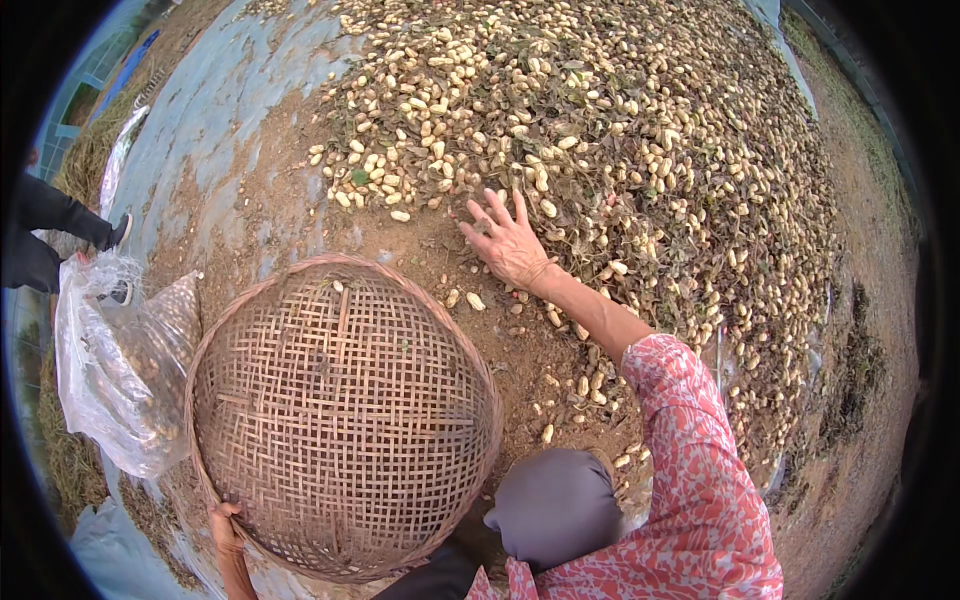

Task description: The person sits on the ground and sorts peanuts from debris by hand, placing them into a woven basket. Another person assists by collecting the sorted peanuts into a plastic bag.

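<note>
A round, open-weave bamboo basket point(341, 420) with a braided rim lies before me, almost bare inside but for a small peanut or two near its far edge. My left hand point(227, 525) grips the rim at the lower left. To the right of the basket, my right hand point(506, 244) reaches out with fingers spread, at the near edge of a wide heap of unshelled peanuts point(660, 169) mixed with dry leaves and stems. Nothing is held in it that I can see. A few loose peanuts point(475, 301) lie on the soil between basket and hand.
Clear plastic bags point(120, 375), at least one filled with peanuts, stand left of the basket. Beyond them are the dark-trousered legs of another person point(60, 225). A soil-covered blue sheet point(217, 97) spreads under the heap. My knee point(555, 506) is bent beside the basket.
</note>
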A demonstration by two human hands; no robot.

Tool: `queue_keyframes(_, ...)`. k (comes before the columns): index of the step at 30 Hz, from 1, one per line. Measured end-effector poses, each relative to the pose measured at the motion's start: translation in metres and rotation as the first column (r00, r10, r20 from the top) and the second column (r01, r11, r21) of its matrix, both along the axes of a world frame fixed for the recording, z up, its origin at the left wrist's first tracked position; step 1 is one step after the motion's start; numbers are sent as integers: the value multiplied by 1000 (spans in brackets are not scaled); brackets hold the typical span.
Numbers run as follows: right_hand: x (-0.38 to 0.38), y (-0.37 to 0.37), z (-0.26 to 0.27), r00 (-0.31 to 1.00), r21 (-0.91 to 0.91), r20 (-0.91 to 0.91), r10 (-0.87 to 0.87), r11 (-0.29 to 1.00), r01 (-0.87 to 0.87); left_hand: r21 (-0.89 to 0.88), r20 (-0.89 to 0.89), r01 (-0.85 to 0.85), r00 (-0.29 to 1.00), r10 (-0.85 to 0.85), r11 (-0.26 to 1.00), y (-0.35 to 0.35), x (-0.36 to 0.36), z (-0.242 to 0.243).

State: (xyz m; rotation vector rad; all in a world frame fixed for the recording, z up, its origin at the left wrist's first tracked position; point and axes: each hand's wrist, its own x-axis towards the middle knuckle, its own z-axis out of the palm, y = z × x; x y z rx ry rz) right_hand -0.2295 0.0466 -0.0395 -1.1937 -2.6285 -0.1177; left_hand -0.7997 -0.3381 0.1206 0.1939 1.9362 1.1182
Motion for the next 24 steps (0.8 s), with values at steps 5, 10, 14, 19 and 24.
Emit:
queue_keyframes(5, -43, -44, -5, 910, -226, 125, 396, 904, -362, -194, -127, -12, 992, -13, 981, 24, -19, -28)
queue_keyframes(10, 36, -18, -15, 988, -204, 131, 76, 978, -48, -226, -151, 106, 978, -142, 968, 37, -10, -64)
queue_keyframes(14, 90, -76, 10, 975, -20, -219, 24, 999, -29, -174, 10, 360, 931, -364, 917, 103, 29, -95)
queue_keyframes(19, 210, -164, 30, 19, -511, -584, -811, 386, 768, -349, -858, 485, 179, -482, 802, 268, 161, -69)
queue_keyframes(24, 240, -147, -10, -331, -710, -549, -768, 219, 669, 87, -359, 933, 356, -863, 349, 448, 383, -62)
